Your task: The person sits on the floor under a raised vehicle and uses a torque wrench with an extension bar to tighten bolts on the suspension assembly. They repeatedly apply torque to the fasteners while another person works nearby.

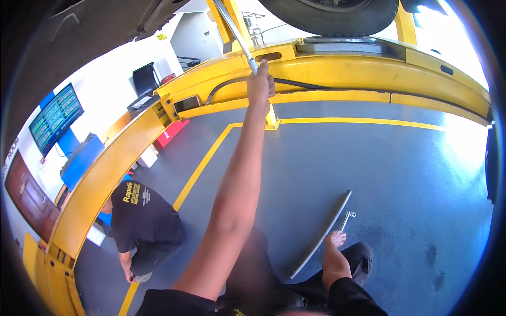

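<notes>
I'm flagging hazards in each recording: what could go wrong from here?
The left hand alone grips a long metal bar, raised; if it slips, the bar might fall.
The right hand holds a wrench low, which could drop if that grip loosens.
The grey tube on the floor close by might be a trip hazard.

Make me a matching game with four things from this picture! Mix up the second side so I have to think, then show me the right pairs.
Things:
1. Long bar
2. Short tool
3. Tire
4. Door

Matches:
A. Brown
B. Held in the right hand
C. Above the yellow ramp
D. Held in the left hand

Right pairs: 1-D, 2-B, 3-C, 4-A
</notes>
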